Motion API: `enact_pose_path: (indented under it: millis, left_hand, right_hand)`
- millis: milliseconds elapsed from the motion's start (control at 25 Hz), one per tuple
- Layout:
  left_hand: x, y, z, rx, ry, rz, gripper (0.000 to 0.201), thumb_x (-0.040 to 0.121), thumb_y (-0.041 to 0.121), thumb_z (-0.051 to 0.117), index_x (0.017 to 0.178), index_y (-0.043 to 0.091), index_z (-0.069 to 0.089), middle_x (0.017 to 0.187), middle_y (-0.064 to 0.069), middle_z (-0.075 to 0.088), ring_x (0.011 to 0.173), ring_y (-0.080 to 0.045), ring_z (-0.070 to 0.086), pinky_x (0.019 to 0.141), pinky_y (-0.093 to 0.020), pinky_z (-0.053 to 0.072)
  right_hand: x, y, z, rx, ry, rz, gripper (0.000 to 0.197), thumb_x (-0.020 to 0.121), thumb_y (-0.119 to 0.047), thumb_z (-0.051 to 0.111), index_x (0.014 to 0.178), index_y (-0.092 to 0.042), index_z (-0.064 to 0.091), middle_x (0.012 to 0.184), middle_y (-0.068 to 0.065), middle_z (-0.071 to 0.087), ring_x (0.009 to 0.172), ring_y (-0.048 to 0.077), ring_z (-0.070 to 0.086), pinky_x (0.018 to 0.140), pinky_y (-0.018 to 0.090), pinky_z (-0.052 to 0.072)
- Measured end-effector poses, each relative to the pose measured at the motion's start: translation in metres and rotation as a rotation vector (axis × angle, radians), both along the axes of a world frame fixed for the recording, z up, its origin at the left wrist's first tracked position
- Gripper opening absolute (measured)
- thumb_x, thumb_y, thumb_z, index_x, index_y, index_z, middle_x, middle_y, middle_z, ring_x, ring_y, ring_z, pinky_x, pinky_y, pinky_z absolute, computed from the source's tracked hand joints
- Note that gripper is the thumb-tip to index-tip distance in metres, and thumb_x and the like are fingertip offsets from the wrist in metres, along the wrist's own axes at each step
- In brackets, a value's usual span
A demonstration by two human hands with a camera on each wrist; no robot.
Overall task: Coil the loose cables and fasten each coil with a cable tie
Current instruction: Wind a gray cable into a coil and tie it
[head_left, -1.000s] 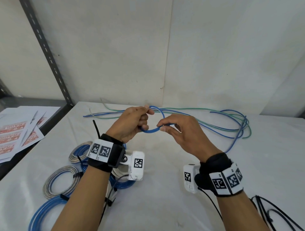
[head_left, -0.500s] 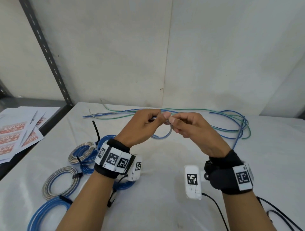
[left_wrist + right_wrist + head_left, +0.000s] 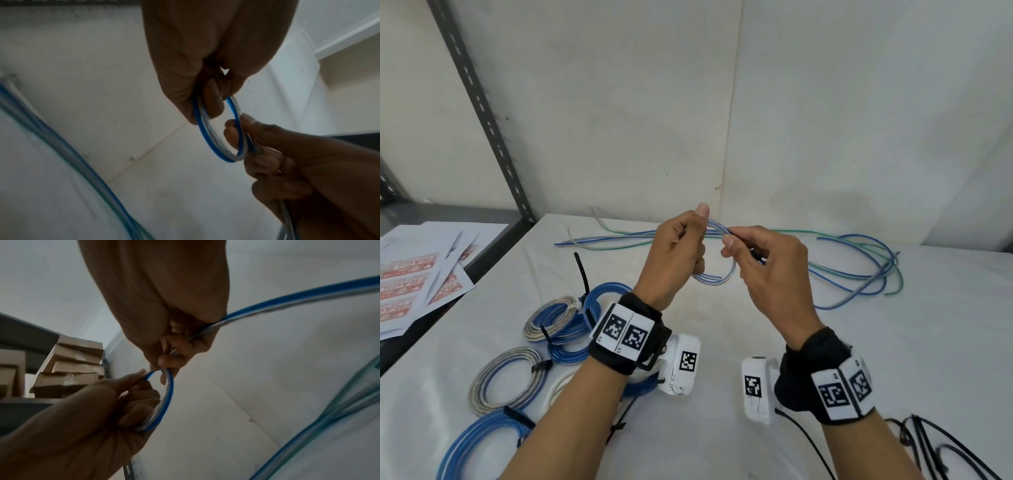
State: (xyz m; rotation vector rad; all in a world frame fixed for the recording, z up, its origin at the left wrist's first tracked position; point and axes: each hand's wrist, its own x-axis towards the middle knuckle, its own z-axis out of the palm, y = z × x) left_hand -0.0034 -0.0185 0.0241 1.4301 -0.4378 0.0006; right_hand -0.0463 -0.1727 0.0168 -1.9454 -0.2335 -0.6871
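Observation:
A blue and clear cable (image 3: 717,279) is bent into a small loop (image 3: 213,136) held in the air between both hands above the white table (image 3: 756,445). My left hand (image 3: 678,250) pinches the loop (image 3: 164,402) at its left side with thumb up. My right hand (image 3: 760,260) pinches the cable at the loop's right side, and the rest of the cable (image 3: 298,293) trails off to the right. More loose blue and green cables (image 3: 859,260) lie at the back of the table. Black cable ties (image 3: 945,448) lie at the front right.
Several coiled cables (image 3: 558,322) fastened with ties lie at the left front, one grey coil (image 3: 506,377) among them. A black tie (image 3: 582,277) stands up near them. Printed sheets (image 3: 417,284) lie on a dark shelf at the left, by a metal upright (image 3: 482,113). Cardboard boxes (image 3: 69,363) sit on shelving.
Both hands rose a little and came closer together. The wide blue loop of a second ago has been drawn into a smaller loop hanging below the fingers.

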Motion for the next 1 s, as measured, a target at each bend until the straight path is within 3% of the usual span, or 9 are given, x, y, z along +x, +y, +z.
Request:
enact_pose_path:
  millis: [80,200,360,480,680,840,960,1000]
  left_hand:
    - [0.003,0.004,0.0,0.057,0.042,-0.056,0.045,0.108,0.033,0.044,0.066,0.016,0.041,0.062,0.0,0.018,0.052,-0.017,0.018,0.049,-0.027,0.033]
    - [0.006,0.013,0.001,0.268,0.057,-0.144,0.043,0.108,0.032,0.045,0.073,0.007,0.051,0.055,0.003,0.033,0.049,-0.017,0.032,0.058,-0.03,0.049]
    - [0.002,0.014,-0.001,0.448,-0.039,-0.13,0.047,0.107,0.037,0.047,0.064,0.021,0.037,0.058,0.008,0.024,0.052,-0.013,0.023,0.049,-0.022,0.037]
    - [0.001,0.014,0.0,0.434,-0.086,-0.082,0.047,0.105,0.041,0.049,0.064,0.022,0.036,0.061,0.007,0.02,0.053,-0.013,0.021,0.048,-0.02,0.033]
    - [0.002,0.017,0.003,0.421,-0.179,-0.024,0.048,0.103,0.042,0.051,0.069,0.013,0.036,0.062,0.0,0.024,0.054,-0.018,0.024,0.05,-0.027,0.027]
    - [0.006,0.019,0.001,0.463,-0.258,0.03,0.05,0.104,0.039,0.051,0.068,0.008,0.035,0.062,0.001,0.026,0.053,-0.014,0.025,0.053,-0.032,0.023]
    - [0.01,0.02,-0.002,0.303,-0.173,0.053,0.047,0.105,0.036,0.051,0.067,0.017,0.032,0.06,0.005,0.02,0.051,-0.015,0.019,0.051,-0.029,0.018]
    - [0.01,0.019,-0.002,0.19,-0.117,0.054,0.046,0.106,0.034,0.05,0.067,0.019,0.032,0.06,0.005,0.018,0.051,-0.015,0.015,0.05,-0.029,0.016]
  right_hand:
    - [0.002,-0.005,-0.001,-0.077,-0.007,-0.032,0.011,0.097,-0.022,0.068,0.097,-0.018,0.078,0.075,-0.01,0.074,0.066,0.002,0.063,0.059,0.01,0.039]
    - [0.003,-0.014,0.002,-0.177,0.066,0.073,0.01,0.095,-0.019,0.07,0.09,-0.019,0.078,0.073,-0.01,0.073,0.062,0.003,0.059,0.057,0.01,0.036]
    - [0.001,-0.022,0.006,-0.245,0.106,0.093,0.01,0.094,-0.025,0.072,0.089,-0.023,0.081,0.073,-0.014,0.073,0.058,0.003,0.056,0.057,0.013,0.036]
    - [-0.002,-0.027,0.011,-0.195,0.032,-0.001,0.013,0.095,-0.027,0.07,0.087,-0.022,0.079,0.072,-0.012,0.072,0.057,0.006,0.053,0.057,0.013,0.034]
    - [-0.005,-0.017,0.015,-0.103,-0.057,-0.055,0.016,0.096,-0.023,0.07,0.083,-0.016,0.077,0.068,-0.007,0.069,0.053,0.004,0.05,0.056,0.01,0.032]
    - [-0.005,-0.017,0.014,-0.047,-0.081,-0.123,0.022,0.096,-0.021,0.069,0.074,-0.019,0.07,0.066,-0.006,0.066,0.049,0.004,0.044,0.053,0.012,0.031]
    - [-0.001,-0.012,0.008,0.028,-0.046,-0.075,0.021,0.095,-0.022,0.07,0.075,-0.019,0.071,0.066,-0.005,0.068,0.049,0.004,0.046,0.053,0.023,0.038]
    - [0.0,-0.008,0.004,0.066,-0.021,-0.032,0.018,0.094,-0.022,0.072,0.076,-0.019,0.072,0.068,-0.005,0.07,0.052,0.011,0.05,0.054,0.028,0.041]
